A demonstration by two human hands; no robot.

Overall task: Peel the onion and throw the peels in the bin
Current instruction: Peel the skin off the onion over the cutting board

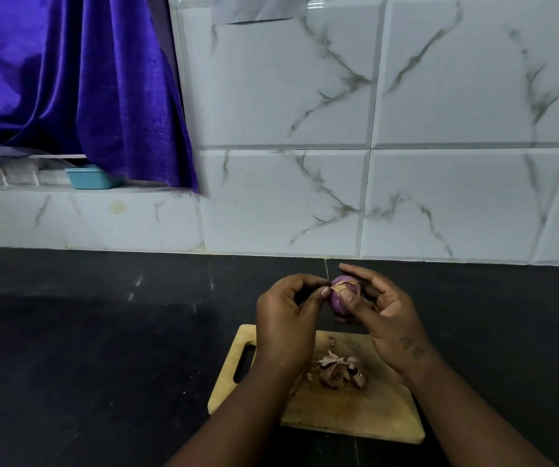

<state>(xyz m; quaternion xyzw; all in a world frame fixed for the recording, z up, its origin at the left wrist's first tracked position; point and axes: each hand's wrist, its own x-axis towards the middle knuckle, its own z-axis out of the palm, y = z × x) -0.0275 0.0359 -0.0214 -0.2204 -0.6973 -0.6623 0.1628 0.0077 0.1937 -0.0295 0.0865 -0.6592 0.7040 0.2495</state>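
Note:
A small purple onion (342, 293) is held in the air above the far edge of a wooden chopping board (338, 409). My right hand (382, 313) grips it, fingers curled behind and thumb across its front. My left hand (288, 315) pinches a strip of skin at the onion's top left with thumb and fingertips. A heap of dry brown-purple peels (338, 367) lies on the board below my hands. No bin is in view.
The board lies on a black stone counter (102, 332) that runs back to a white marble-look tiled wall (372, 163). At upper left a purple curtain (86, 89) hangs over a ledge with a small blue tub (91, 176).

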